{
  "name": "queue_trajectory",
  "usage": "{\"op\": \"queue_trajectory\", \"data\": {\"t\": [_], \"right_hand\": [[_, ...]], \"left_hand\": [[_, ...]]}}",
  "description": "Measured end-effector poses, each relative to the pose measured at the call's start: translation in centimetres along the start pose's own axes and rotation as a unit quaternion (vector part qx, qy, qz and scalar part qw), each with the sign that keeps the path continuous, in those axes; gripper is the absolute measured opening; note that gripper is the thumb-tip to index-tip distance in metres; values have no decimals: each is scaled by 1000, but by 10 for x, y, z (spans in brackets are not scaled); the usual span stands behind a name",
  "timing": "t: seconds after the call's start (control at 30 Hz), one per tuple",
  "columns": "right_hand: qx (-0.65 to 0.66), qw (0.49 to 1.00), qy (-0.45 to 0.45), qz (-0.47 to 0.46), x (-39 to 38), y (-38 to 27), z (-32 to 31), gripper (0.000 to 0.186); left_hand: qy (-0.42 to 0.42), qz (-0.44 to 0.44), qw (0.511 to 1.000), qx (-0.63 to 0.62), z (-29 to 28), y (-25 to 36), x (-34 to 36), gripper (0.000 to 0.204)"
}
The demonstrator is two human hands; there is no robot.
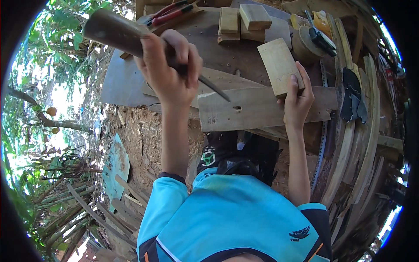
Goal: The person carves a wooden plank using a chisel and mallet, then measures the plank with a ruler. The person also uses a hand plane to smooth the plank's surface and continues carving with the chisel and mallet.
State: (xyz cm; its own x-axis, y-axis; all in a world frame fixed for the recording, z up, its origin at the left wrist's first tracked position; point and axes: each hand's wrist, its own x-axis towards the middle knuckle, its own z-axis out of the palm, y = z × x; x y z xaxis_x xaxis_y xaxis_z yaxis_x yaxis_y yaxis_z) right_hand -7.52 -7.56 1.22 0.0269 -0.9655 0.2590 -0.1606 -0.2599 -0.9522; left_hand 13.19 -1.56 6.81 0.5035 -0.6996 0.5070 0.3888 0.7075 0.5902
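My left hand (170, 70) is closed round a dark cylindrical wooden piece (111, 30) and a thin metal tool (214, 90), whose tip points down-right above a weathered board (227, 115). My right hand (298, 96) grips a pale rectangular wooden block (276, 61) at the board's right part, with thumb and fingers along its lower end and side. The board has a small dark hole near its middle and lies across the near edge of the work surface (205, 39).
Red-handled tools (168, 16) and stacked blocks (254, 17) lie at the back. A round wood piece (303, 48) with a black object (321, 41) sits back right. A measuring strip (322, 153) and long planks (371, 109) run down the right. Foliage (56, 30) and scrap wood (96, 214) fill the left.
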Motion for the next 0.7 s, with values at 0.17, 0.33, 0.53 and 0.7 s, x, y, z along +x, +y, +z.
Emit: {"op": "queue_trajectory", "data": {"t": [0.17, 0.33, 0.53, 0.7], "right_hand": [[1, 1000, -12, -1, 0, 2, 0, 31], [4, 1000, -11, -3, 0, 1, 0, 30], [14, 1000, -7, -9, 0, 2, 0, 30], [15, 1000, -11, -13, 0, 3, 0, 30]], "left_hand": [[-45, 10, 997, 57, 22, -19, -7, 29], [-43, -1, 994, 99, 33, -27, -16, 20], [-33, 6, 992, 124, 38, -30, -21, 17], [-30, 30, 988, 146, 41, -30, -22, 20]]}}
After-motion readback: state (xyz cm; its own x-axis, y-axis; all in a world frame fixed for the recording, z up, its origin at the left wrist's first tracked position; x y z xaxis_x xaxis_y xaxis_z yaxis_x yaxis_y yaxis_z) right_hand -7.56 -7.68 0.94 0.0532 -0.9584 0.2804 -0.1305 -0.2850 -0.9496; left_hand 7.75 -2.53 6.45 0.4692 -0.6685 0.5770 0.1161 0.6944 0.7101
